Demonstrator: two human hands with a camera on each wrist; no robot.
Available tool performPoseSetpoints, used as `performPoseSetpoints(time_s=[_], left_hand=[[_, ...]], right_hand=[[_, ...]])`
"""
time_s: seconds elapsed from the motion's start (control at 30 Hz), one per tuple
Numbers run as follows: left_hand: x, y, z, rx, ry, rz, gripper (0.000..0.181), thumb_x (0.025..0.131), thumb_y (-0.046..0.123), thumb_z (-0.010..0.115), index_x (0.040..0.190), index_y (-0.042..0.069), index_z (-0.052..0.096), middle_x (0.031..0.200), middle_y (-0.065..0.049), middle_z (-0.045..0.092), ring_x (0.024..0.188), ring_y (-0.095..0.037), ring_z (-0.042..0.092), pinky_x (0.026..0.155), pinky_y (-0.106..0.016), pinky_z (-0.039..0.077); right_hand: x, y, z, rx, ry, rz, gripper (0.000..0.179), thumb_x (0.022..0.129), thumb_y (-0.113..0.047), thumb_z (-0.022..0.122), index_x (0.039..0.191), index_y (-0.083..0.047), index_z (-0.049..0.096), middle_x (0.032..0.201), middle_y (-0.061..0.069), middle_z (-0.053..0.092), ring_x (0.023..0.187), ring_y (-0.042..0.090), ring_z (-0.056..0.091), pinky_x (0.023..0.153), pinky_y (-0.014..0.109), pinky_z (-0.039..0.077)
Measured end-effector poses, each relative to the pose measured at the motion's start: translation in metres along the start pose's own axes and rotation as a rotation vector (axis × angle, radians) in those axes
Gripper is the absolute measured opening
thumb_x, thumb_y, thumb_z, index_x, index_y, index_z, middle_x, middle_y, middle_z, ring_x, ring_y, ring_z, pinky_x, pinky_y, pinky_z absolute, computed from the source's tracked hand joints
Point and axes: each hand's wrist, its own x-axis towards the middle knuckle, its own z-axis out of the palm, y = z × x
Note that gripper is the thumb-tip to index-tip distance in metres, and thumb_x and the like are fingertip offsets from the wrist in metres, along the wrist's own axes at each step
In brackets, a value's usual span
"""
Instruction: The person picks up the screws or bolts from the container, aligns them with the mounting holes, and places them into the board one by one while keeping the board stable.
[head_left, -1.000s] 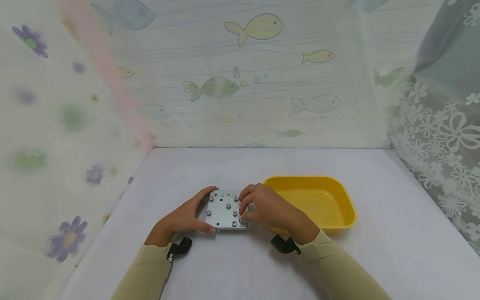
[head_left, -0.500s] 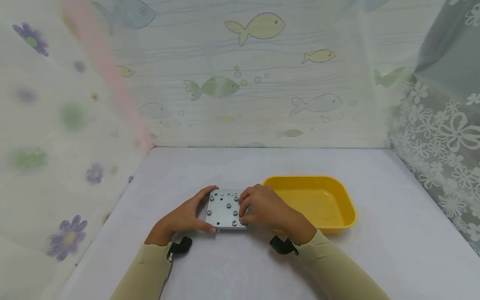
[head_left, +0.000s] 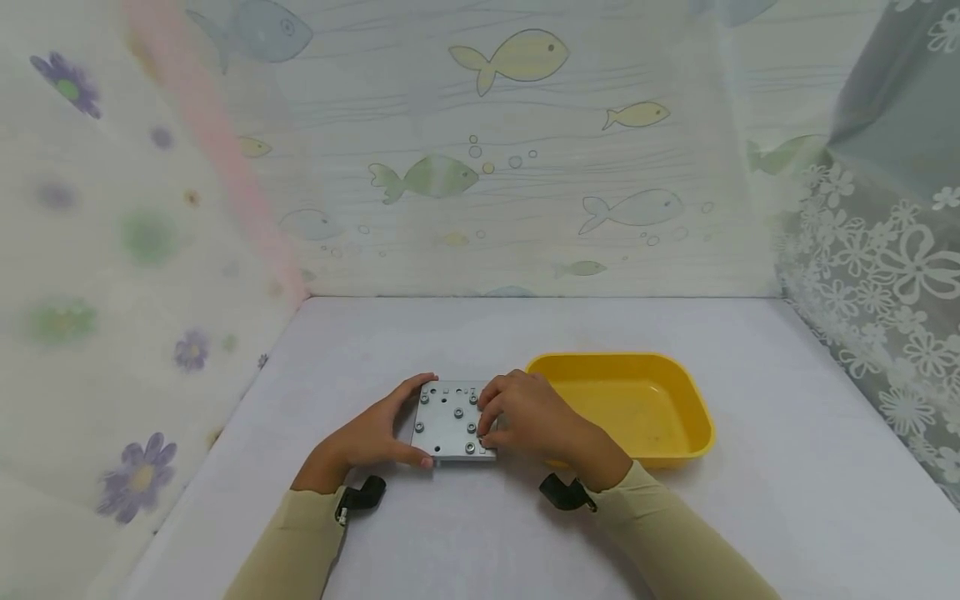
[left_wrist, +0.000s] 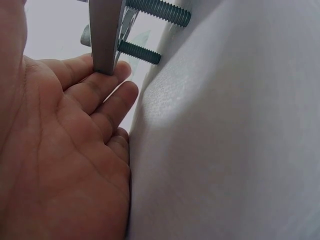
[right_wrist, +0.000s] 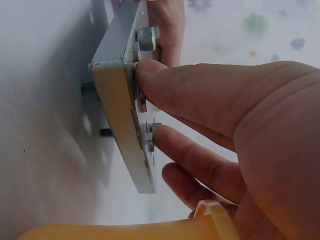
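A flat silver metal plate (head_left: pixel 440 435), drilled with holes, carries several socket-head bolts (head_left: pixel 458 413). My left hand (head_left: pixel 366 435) grips its left side, thumb on the front edge and fingers at the back. In the left wrist view, threaded bolt shanks (left_wrist: pixel 140 52) stick out below the plate toward the table. My right hand (head_left: pixel 536 417) is at the plate's right edge, thumb and fingertips curled down against the top face. The right wrist view shows that thumb beside a bolt head (right_wrist: pixel 146 39); the small part pinched there, seemingly a bolt, is mostly hidden.
A yellow plastic tray (head_left: pixel 600 358) stands right behind my right hand, its near left corner partly covered by it. White cloth covers the table (head_left: pixel 450 533). Patterned curtains (head_left: pixel 525 250) close off the back and both sides.
The right thumb and fingertips have closed in and sunk slightly toward the plate, covering the small silver part seen between them a second ago. The left hand and plate stay put.
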Motion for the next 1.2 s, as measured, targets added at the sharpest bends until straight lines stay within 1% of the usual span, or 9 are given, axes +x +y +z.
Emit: performPoseSetpoints(time_s=[0.17,0.33,0.53,0.73,1.0,1.2], left_hand=[[0.0001,0.0006,-0.0025,-0.002,-0.001,-0.013,0.128,0.061,0.049,0.099,0.163,0.037,0.024,0.169,0.010,0.026,0.160,-0.024,0.017,0.126,-0.063,0.016],[-0.0001,0.0018,-0.0041,-0.005,-0.003,-0.006,0.127,0.061,0.049,0.099,0.164,0.035,0.024,0.169,0.009,0.027,0.160,-0.025,0.017,0.126,-0.063,0.016],[-0.0004,0.0024,-0.0024,-0.017,-0.004,-0.006,0.126,0.062,0.046,0.099,0.164,0.034,0.024,0.169,0.008,0.027,0.160,-0.026,0.017,0.125,-0.065,0.015],[0.0008,0.0008,-0.0014,-0.005,-0.004,-0.006,0.126,0.062,0.047,0.099,0.163,0.035,0.025,0.169,0.008,0.026,0.160,-0.026,0.017,0.125,-0.064,0.015],[-0.0024,0.0056,-0.0008,-0.020,-0.004,-0.019,0.128,0.060,0.046,0.100,0.163,0.035,0.025,0.169,0.008,0.026,0.160,-0.024,0.016,0.127,-0.062,0.014],[-0.0020,0.0073,-0.0005,-0.004,0.003,-0.021,0.128,0.060,0.046,0.100,0.163,0.035,0.025,0.170,0.007,0.025,0.160,-0.025,0.015,0.126,-0.062,0.014]], right_hand=[[-0.0001,-0.0003,-0.0002,0.026,0.007,0.007,0.006,0.085,-0.034,0.087,0.089,-0.035,0.084,0.118,-0.012,0.069,0.119,0.018,0.055,0.106,0.048,0.039],[-0.0002,-0.0003,-0.0008,0.028,0.012,-0.001,0.006,0.085,-0.034,0.086,0.091,-0.035,0.084,0.118,-0.013,0.069,0.119,0.017,0.055,0.108,0.049,0.038],[-0.0004,-0.0007,-0.0014,0.018,0.002,-0.003,0.007,0.085,-0.034,0.086,0.092,-0.035,0.085,0.118,-0.012,0.069,0.119,0.017,0.055,0.108,0.050,0.039],[-0.0005,0.0005,-0.0006,0.014,-0.006,0.000,0.007,0.086,-0.036,0.085,0.093,-0.036,0.084,0.119,-0.013,0.069,0.121,0.017,0.055,0.108,0.049,0.039],[-0.0011,0.0021,0.0017,0.040,-0.006,0.001,0.005,0.085,-0.033,0.085,0.086,-0.037,0.084,0.119,-0.012,0.069,0.121,0.017,0.055,0.104,0.047,0.038],[-0.0021,0.0017,0.0001,0.037,0.001,-0.003,0.005,0.086,-0.032,0.085,0.086,-0.037,0.084,0.120,-0.013,0.069,0.121,0.017,0.054,0.105,0.048,0.037]])
